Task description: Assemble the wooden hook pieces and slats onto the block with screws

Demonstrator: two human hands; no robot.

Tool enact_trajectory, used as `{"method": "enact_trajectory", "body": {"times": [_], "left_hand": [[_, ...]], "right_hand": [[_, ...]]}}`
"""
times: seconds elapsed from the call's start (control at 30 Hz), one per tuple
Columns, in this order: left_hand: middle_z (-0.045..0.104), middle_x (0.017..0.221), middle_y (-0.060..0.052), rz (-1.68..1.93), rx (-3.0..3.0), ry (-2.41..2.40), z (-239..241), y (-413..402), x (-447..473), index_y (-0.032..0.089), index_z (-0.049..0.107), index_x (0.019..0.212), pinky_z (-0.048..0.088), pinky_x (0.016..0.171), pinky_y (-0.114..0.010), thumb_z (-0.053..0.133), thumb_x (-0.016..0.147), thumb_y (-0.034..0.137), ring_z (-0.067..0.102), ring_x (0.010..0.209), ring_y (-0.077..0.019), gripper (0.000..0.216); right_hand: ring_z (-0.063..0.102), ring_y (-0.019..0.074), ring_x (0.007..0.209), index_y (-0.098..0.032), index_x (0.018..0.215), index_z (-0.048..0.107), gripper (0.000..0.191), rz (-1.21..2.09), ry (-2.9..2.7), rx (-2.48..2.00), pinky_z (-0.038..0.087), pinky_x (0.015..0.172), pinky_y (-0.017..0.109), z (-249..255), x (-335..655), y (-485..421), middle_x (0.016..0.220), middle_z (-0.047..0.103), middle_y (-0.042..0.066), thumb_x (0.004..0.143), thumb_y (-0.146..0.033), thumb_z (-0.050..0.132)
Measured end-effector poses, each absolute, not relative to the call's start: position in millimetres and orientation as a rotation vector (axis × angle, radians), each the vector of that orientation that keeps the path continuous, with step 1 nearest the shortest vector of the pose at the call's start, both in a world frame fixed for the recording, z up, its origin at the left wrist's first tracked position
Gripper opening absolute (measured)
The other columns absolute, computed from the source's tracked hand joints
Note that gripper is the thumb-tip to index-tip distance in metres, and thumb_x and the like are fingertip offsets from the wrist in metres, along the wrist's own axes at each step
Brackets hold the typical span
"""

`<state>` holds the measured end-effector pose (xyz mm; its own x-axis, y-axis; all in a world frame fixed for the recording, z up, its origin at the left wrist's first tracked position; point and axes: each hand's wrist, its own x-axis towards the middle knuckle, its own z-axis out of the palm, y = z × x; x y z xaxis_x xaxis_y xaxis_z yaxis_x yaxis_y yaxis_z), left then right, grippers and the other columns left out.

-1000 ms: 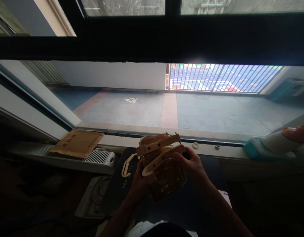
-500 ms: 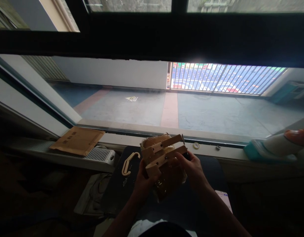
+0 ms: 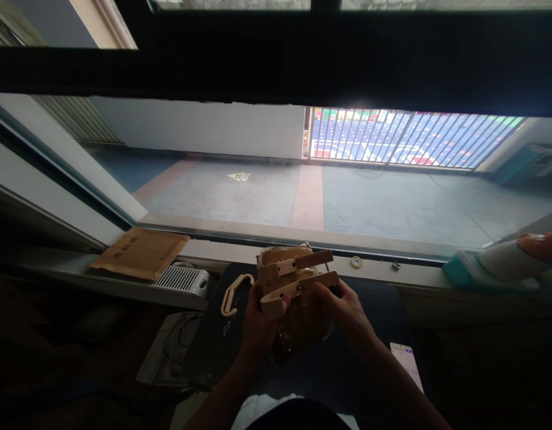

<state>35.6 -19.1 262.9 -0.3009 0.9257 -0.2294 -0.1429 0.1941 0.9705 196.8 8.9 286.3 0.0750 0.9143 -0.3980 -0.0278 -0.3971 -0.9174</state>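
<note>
Both hands hold a pale wooden piece with two holed bars [image 3: 303, 289], roughly side by side and tilted up to the right. My left hand [image 3: 257, 325] is closed around its lower left end, the thumb at a rounded corner. My right hand [image 3: 350, 307] pinches the lower bar near its right end. A thin rod shows between the bars' right ends. Behind and under the wood is a brown block in clear, shiny plastic wrap [image 3: 303, 328]; whether the fingers also grip it is hidden. Left of my left hand, a hooked wooden piece [image 3: 231, 297] lies on the dark table [image 3: 370, 373].
Several thin metal pins [image 3: 226, 326] lie below the hooked piece. A phone [image 3: 405, 363] rests at the table's right edge. On the windowsill are a tape roll [image 3: 356, 262] and a small grey object [image 3: 395, 266]. A brown envelope [image 3: 141, 254] lies on the radiator [image 3: 186, 280].
The wooden bars have turned slightly, and the thin rod now shows between their right ends. My right hand has shifted a little left along the lower bar. Both hands keep their hold.
</note>
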Motion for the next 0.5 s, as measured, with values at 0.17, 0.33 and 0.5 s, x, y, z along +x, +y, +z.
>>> {"method": "enact_trajectory", "body": {"times": [0.17, 0.33, 0.5], "left_hand": [[0.064, 0.101, -0.007, 1.303, 0.835, 1.414, 270, -20, 33, 0.019, 0.048, 0.118, 0.05, 0.074, -0.032, 0.07, 0.065, 0.036, 0.062, 0.09, -0.0224, 0.061], [0.064, 0.1, -0.006, 1.329, 0.833, 1.381, 275, -19, 34, 0.019, 0.048, 0.118, 0.05, 0.075, -0.032, 0.07, 0.063, 0.035, 0.061, 0.091, -0.0228, 0.061], [0.065, 0.095, -0.006, 1.311, 0.837, 1.443, 272, -21, 35, 0.019, 0.048, 0.117, 0.05, 0.072, -0.033, 0.073, 0.059, 0.034, 0.062, 0.088, -0.0236, 0.065]], "right_hand": [[0.063, 0.0248, 0.086, -0.017, 0.098, 0.06, 0.053, 1.404, -1.002, -1.493, 0.051, 0.07, 0.032, 289, 203, 15, 0.091, 0.068, 0.007, 0.059, -0.051, 0.07], [0.063, 0.0228, 0.078, -0.017, 0.097, 0.058, 0.05, 1.34, -1.063, -1.485, 0.051, 0.063, 0.032, 288, 199, 15, 0.087, 0.067, 0.007, 0.063, -0.051, 0.068], [0.063, 0.0248, 0.08, -0.016, 0.1, 0.059, 0.055, 1.241, -1.122, -1.464, 0.051, 0.065, 0.034, 288, 190, 8, 0.087, 0.068, 0.008, 0.06, -0.052, 0.07]]}}
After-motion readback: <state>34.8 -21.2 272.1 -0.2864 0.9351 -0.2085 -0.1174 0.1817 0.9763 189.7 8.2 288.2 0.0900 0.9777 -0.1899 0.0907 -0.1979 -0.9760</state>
